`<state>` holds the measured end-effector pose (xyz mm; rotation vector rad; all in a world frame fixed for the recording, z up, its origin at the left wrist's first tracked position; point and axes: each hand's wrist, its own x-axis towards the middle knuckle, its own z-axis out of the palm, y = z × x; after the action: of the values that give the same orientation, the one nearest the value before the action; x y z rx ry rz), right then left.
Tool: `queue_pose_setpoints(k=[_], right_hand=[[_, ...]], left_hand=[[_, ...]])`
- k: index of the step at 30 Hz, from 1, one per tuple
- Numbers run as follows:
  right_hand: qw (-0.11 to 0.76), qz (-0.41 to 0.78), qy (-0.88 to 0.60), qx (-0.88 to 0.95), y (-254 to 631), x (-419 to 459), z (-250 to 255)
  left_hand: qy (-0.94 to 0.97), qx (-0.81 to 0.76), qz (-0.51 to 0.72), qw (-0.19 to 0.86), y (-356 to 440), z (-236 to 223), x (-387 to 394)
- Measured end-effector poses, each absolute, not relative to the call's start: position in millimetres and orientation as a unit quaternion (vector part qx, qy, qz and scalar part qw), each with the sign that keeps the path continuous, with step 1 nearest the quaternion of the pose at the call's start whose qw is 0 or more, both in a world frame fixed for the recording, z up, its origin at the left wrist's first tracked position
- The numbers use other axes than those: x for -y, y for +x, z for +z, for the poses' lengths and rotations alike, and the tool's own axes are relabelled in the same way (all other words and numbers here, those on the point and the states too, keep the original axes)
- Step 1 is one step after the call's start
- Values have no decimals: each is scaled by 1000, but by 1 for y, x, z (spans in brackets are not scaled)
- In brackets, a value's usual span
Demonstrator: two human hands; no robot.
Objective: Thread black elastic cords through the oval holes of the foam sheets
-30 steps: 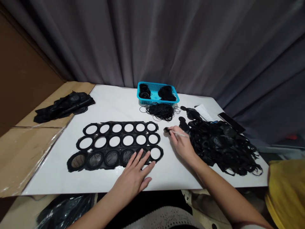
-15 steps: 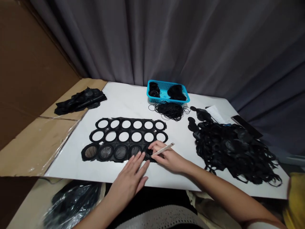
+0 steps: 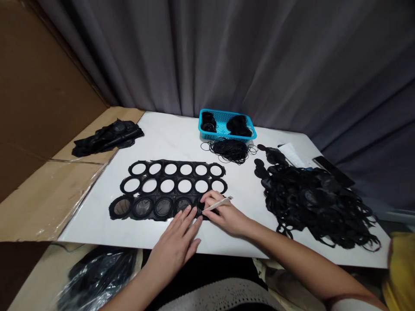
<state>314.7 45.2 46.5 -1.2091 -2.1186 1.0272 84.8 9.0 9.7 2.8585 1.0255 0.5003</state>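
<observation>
Three rows of flat black rings lie on the white table; the two back rows of rings (image 3: 167, 177) have cut-out centres with white showing through. Dark film fills the visible rings of the front strip (image 3: 154, 216). My left hand (image 3: 177, 233) rests open on the right part of that strip, fingers spread and pressing its near edge. Just beside it, my right hand (image 3: 227, 214) pinches a slim pale pen-like tool (image 3: 218, 204), its lower end down at one ring. The fingers hide the tip and the strip's right end.
A blue basket (image 3: 227, 137) holds black rings, with a tangle of thin black loops (image 3: 231, 150) before it. On the right lies a heap of black scraps (image 3: 311, 203). Folded black sheets (image 3: 108, 136) lie at the left, beside brown cardboard (image 3: 55, 194).
The right hand and the pale tool have shifted slightly left, and the tool leans lower. The left hand stays in place on the strip. The whole view has moved slightly.
</observation>
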Motion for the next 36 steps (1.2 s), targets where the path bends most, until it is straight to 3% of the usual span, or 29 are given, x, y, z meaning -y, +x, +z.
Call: queue_pose_setpoints(k=[9,17,24,36], right_hand=[[242,352,-444,787,313,-44,47],[230,210,-422,851,302,-29,27],[247,358,-446,783,312,-42,48],[275,379,-481,741,307,-42,41]], left_hand=[[925,-339,167,45,85,12,-9],[919,-355,164,46,87,10,-9],[920,-354,166,41,87,10,-9],[919,-357,164,44,86,7,-8]])
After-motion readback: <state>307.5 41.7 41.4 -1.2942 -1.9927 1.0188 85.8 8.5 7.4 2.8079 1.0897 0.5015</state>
